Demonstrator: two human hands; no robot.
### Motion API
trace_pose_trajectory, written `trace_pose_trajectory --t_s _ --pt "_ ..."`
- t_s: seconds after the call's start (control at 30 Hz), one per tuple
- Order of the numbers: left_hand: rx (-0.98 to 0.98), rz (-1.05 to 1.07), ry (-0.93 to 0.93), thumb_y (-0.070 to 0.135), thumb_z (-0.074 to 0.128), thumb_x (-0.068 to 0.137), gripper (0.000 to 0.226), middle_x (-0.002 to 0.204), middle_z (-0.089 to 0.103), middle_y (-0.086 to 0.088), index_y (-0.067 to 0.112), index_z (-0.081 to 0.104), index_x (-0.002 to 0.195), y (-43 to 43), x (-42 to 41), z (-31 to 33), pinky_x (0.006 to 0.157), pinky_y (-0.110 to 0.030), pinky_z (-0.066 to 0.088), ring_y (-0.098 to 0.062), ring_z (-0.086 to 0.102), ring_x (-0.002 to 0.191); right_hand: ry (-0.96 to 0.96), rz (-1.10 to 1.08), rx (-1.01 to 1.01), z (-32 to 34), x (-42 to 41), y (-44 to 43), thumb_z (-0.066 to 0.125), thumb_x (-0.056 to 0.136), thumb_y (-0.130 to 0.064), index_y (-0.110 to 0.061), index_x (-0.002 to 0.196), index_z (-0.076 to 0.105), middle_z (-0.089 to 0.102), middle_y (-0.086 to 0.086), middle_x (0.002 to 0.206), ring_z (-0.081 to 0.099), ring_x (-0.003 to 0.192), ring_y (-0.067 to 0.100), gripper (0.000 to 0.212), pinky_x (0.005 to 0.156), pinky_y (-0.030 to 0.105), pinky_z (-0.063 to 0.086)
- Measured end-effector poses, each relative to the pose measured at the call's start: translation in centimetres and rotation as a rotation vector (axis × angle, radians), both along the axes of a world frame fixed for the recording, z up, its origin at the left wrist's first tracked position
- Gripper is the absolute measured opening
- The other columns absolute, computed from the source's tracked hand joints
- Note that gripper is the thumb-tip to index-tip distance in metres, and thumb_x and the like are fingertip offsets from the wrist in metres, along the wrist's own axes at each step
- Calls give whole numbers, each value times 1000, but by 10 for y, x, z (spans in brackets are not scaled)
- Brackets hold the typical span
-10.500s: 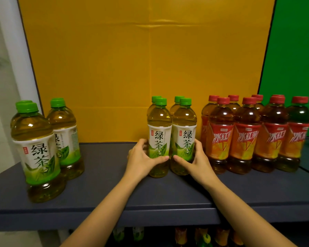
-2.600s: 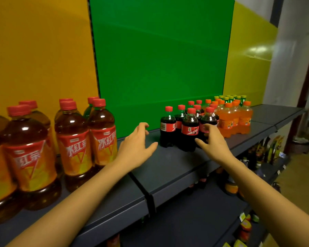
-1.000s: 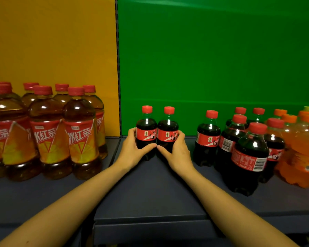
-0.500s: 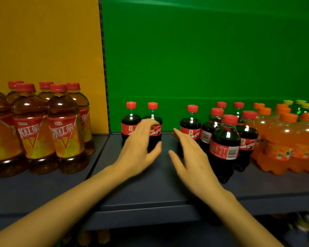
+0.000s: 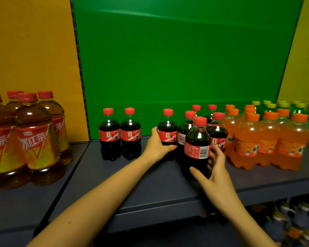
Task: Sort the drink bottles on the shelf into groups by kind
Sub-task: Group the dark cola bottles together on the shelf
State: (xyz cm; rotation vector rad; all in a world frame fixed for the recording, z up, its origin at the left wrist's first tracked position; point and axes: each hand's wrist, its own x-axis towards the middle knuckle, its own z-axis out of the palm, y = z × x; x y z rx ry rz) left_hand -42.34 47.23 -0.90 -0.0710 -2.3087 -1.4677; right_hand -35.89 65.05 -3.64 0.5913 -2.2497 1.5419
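Two small cola bottles (image 5: 119,134) with red caps stand side by side at the left of the green-backed shelf section. Further right is a cluster of several cola bottles. My left hand (image 5: 156,146) is wrapped around the lower part of the leftmost cola bottle in that cluster (image 5: 167,130). My right hand (image 5: 213,172) cups the front cola bottle (image 5: 197,148), thumb on its left side and fingers behind its right side. Orange soda bottles (image 5: 268,141) crowd the right, with green bottles with yellow-green caps (image 5: 296,108) behind them.
Large iced-tea bottles with red caps (image 5: 32,138) stand at the left before the yellow panel. The grey shelf (image 5: 150,195) has a seam near the yellow-green border. Bare shelf lies between the two cola groups. A lower shelf with more bottles (image 5: 291,221) shows bottom right.
Both hands moved right and forward from in front of the left cola pair. The left hand closed on a cluster bottle; the right hand came round the front bottle. The view shifted slightly right.
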Motion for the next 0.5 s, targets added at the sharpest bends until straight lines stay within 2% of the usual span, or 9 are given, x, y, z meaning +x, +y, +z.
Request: trace_pose_trajectory --t_s 0.13,0.27,0.33,0.4,0.5 --pt "47 24 9 6 78 69 65 120 56 -10 6 39 120 0 4 1 88 -26 42 -19 55 107 -46 -47 122 -6 -2 5 68 81 -24 -21 144 16 36 -12 126 36 123 8 82 102 27 33" --pt "12 45 44 10 79 69 64 109 53 0 5 40 119 0 17 3 85 -22 41 -13 54 100 -114 -49 152 2 -6 7 76 72 -32 -20 129 37 41 -6 118 46 112 13 71 92 27 41" --pt "-3 54 61 12 80 68 65 108 53 1 6 41 119 -4 26 3 85 -22 41 -12 53 99 -215 31 81 7 -6 5 78 71 -28 -22 120 35 44 -5 116 46 108 11 65 87 24 39" --pt "5 53 66 14 81 66 66 109 55 1 8 42 119 -11 37 2 86 -23 42 -13 55 100 -269 126 12 8 -5 3 76 74 -23 -24 117 30 44 -8 116 44 111 9 63 88 21 36" --pt "59 41 88 12 81 65 64 109 58 5 14 44 118 -25 57 0 82 -16 45 -7 58 97 -187 138 69 8 -6 -1 77 72 -27 -25 124 36 50 -11 115 49 109 7 66 89 22 36"
